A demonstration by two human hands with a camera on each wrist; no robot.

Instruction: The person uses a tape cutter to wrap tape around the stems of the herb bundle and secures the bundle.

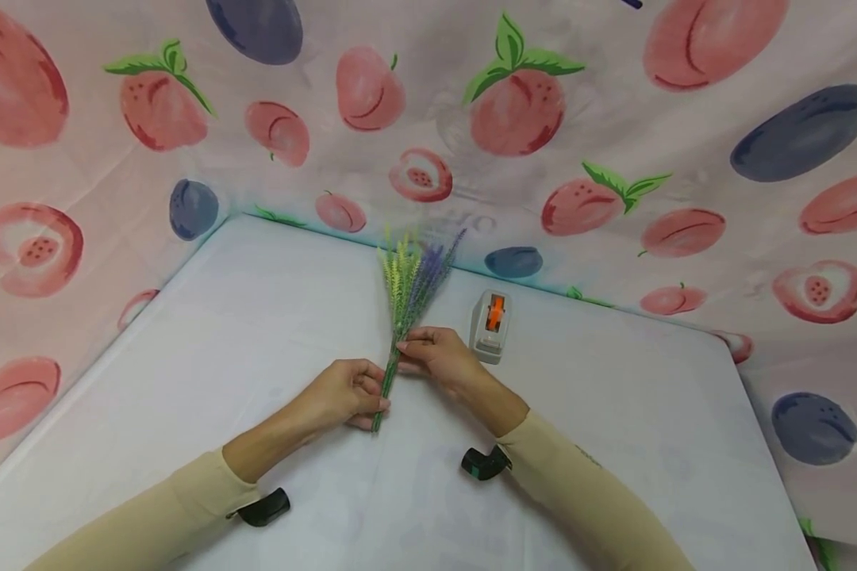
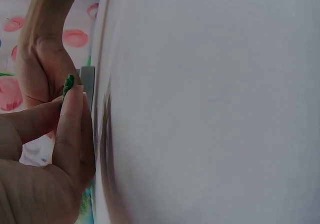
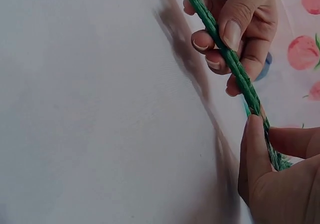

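Note:
A small bunch of artificial lavender-like flowers stands tilted over the table, with yellow-green spikes on the left and purple ones on the right. Its green stems run together into one thin bundle. Low on the bundle, near the cut ends, my left hand pinches the stems between thumb and fingers. Higher up, just under the flower heads, my right hand holds them between thumb and forefinger. In the left wrist view only a green stem tip shows above the left fingertips; the rest is hidden behind the hands.
A grey-white tape dispenser with an orange reel stands just beyond the right hand. White cloth covers the table. A fruit-printed curtain hangs along the back and both sides. Dark devices sit at both wrists.

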